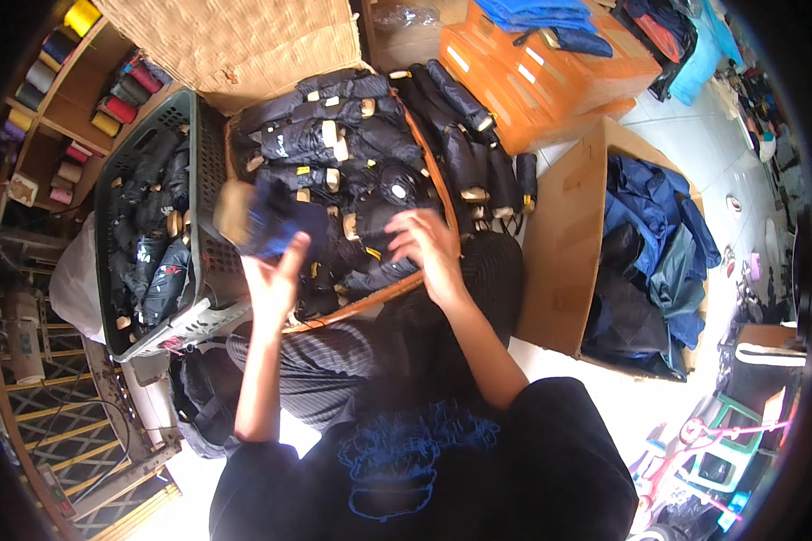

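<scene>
My left hand (275, 278) grips a dark blue bundle with a tan end (280, 221), blurred by motion, and holds it above the left side of an open carton (438, 171). In that carton lie several rolled black fabric bundles (293, 142), many with pale or tan ends and some with small yellow or white tags. Over the carton's near right part hovers my right hand (427, 248), fingers apart and nothing in them. Whether its fingertips touch the bundles below, I cannot tell.
Left of the carton stands a dark plastic basket (212, 194) of similar bundles. More rolls (478, 167) lie beyond its right side. A cardboard box (559, 243) at right holds blue and black cloth (650, 207). Orange-wrapped packages (550, 86) sit behind; thread spools (122, 108) fill shelves far left.
</scene>
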The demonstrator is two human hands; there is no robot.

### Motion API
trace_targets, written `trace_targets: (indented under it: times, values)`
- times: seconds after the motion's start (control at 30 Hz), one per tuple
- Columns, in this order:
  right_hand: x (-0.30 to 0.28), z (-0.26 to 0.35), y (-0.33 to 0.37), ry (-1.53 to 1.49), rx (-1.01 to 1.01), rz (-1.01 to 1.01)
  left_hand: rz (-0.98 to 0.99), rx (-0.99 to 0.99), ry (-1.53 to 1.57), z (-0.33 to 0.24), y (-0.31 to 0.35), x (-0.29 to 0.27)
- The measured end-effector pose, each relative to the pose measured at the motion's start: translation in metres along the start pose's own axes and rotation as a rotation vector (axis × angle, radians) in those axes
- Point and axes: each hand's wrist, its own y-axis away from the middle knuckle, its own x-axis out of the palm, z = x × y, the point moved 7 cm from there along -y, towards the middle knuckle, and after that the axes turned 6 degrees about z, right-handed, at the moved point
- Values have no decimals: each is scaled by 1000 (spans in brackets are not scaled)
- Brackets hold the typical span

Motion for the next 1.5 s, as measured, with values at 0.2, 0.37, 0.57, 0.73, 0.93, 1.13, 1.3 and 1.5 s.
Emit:
trace_targets:
  times: [0.2,0.37,0.57,0.73,0.93,1.13,1.3,1.5]
  values:
    - [55,10,49,-597,308,445,577,672,-608,-41,45,68]
    - [18,22,71,-352,124,169,274,325,6,-5,36,65]
    - [51,51,93,623,-127,348,432,-395,844,47,82,121]
    - [6,136,121,632,-84,370,455,-599,794,60,99,140]
    - [-145,275,117,1175,-422,-457,445,-542,816,76,108,113]
    - [-295,239,105,1909,639,-464,444,-526,817,55,118,122]
    - [-280,265,115,1800,417,-499,433,-559,889,54,130,118]
    - [-194,344,134,1364,-218,-433,630,-487,996,57,133,118]
